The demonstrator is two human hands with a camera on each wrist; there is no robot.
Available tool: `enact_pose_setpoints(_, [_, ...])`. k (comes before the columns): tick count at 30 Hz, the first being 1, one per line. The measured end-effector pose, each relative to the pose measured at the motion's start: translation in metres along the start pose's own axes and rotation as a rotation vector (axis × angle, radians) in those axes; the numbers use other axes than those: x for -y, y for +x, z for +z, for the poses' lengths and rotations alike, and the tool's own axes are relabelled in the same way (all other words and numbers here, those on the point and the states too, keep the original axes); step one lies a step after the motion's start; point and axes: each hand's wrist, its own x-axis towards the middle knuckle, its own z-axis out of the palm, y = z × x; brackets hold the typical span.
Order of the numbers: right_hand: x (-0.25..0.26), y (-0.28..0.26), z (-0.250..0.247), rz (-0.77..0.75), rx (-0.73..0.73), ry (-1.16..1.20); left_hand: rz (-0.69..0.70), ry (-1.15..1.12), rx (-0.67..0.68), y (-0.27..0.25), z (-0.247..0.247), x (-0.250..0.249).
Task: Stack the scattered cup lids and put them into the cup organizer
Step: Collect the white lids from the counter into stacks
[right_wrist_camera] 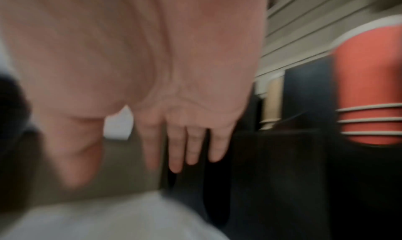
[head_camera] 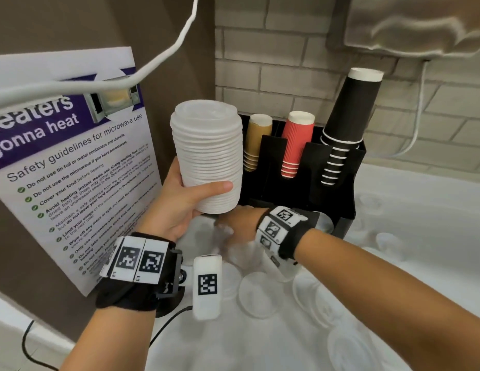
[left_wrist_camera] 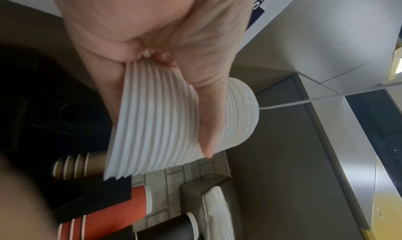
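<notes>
In front of the black cup organizer, the person's left hand holds a tall stack of white lids upright above the white counter, thumb curled across the lower front and fingers wrapped behind. The left wrist view shows that thumb pressed into the ribbed side of the stack, with the lowest lids fanned slightly out of line. The right hand reaches low beneath the stack toward loose lids lying flat on the counter; its fingers appear straight, close together and holding nothing, though motion blur hides finer detail.

The lids look like thin moulded plastic: light, smooth and springy, each with a raised dome and a rolled rim. They nest loosely, so the column is probably slippery along its length and apt to shear or topple if squeezed at one level only. A grip low on the stack with support under the base seems the safest hold; single lids are best pinched at the rim.

In the organizer stand inverted paper cups: tan, ribbed red and smooth black stacks, all with white rims. A microwave safety poster leans against the brown wall beside pale brick tile.
</notes>
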Motion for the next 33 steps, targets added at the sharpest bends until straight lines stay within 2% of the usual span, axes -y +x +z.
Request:
enact_pose_setpoints(3, [-0.019,-0.03,-0.018,-0.132,-0.363,0.828,0.013,-0.013,0.009,0.001,0.006,0.005])
enact_pose_setpoints(5, [-0.021,-0.047,-0.015,-0.186,-0.434,1.319,0.02,-0.029,0.015,0.001,0.009,0.008])
enact_pose_setpoints(7, [-0.015,-0.055,-0.01,-0.247,-0.435,1.556,0.024,-0.03,0.04,0.0,0.011,0.009])
enact_pose_setpoints(12, [-0.005,-0.063,0.003,-0.502,-0.403,1.791,0.05,0.106,0.065,-0.004,0.012,0.008])
enact_pose_setpoints(14, [-0.004,-0.066,0.009,-0.555,-0.361,1.937,0.05,0.176,0.069,-0.006,0.011,0.009])
enact_pose_setpoints(18, [0.002,-0.064,0.015,-0.442,-0.364,2.171,0.108,0.351,-0.028,-0.008,0.013,0.008])
enact_pose_setpoints(23, [0.01,-0.059,0.02,-0.344,-0.357,2.244,0.388,0.543,-0.1,-0.01,0.01,-0.001])
enact_pose_setpoints(25, [0.014,-0.055,0.022,-0.302,-0.356,2.262,0.448,0.682,-0.116,-0.011,0.006,-0.001])
enact_pose_setpoints(29, [0.023,-0.044,0.029,-0.19,-0.354,2.321,0.352,0.874,-0.164,-0.016,-0.005,-0.005])
enact_pose_setpoints(33, [0.039,-0.03,0.038,0.04,-0.342,2.311,0.112,0.981,-0.171,-0.019,-0.02,-0.014])
